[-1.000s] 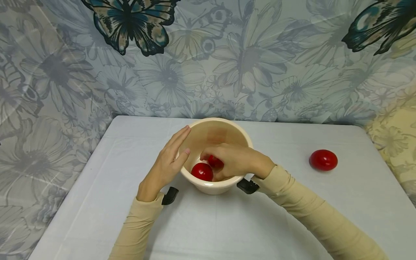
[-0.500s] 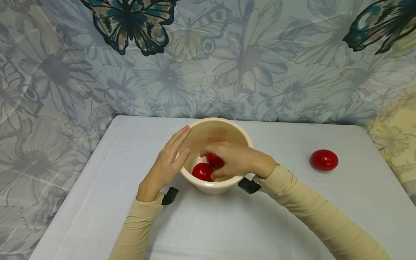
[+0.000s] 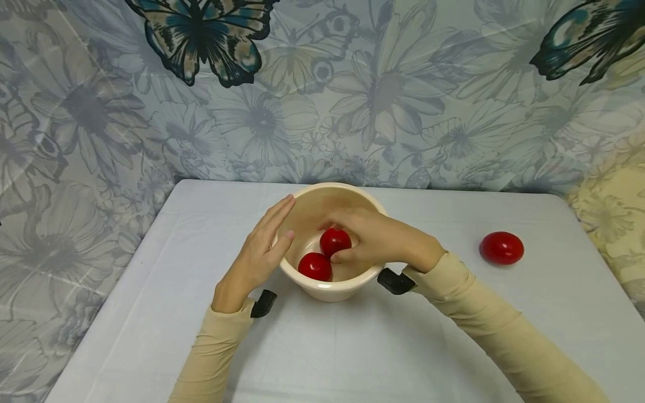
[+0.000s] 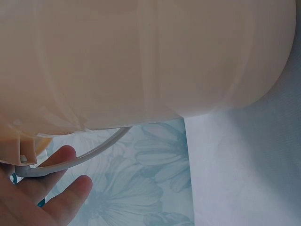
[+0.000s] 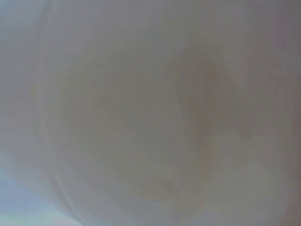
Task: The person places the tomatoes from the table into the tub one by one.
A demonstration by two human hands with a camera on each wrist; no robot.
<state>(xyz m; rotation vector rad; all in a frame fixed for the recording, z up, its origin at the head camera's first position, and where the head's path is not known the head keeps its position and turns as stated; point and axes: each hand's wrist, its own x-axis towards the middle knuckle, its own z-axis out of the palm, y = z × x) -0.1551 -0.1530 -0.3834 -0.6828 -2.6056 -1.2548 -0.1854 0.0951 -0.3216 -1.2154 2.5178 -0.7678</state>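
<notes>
At the left, the left hand (image 3: 255,254) lies with straight, relaxed fingers flat against the outer wall of the cream bowl (image 3: 304,206), steadying it on the pale surface (image 3: 151,313); this grip holds nothing, and the left wrist view shows only the bowl's side, a thin wire handle (image 4: 77,158) and fingertips beside it. Inside the bowl, one red tomato (image 3: 314,266) rests free at the near side. Just right of it and a little farther back, a second red tomato (image 3: 335,242) sits in the right hand (image 3: 379,239), whose fingers curl over it and whose thumb presses from below, so this grip is closed round the fruit, low within the bowl; whether it touches the bottom cannot be told. The right wrist view is a blur of the bowl's wall. Well apart, near the surface's right edge, a third red tomato (image 3: 501,248) lies alone. As a judgement, the work stands at about the middle: one fruit lies in the bowl, one is in hand over it, and one is outside, untouched.
</notes>
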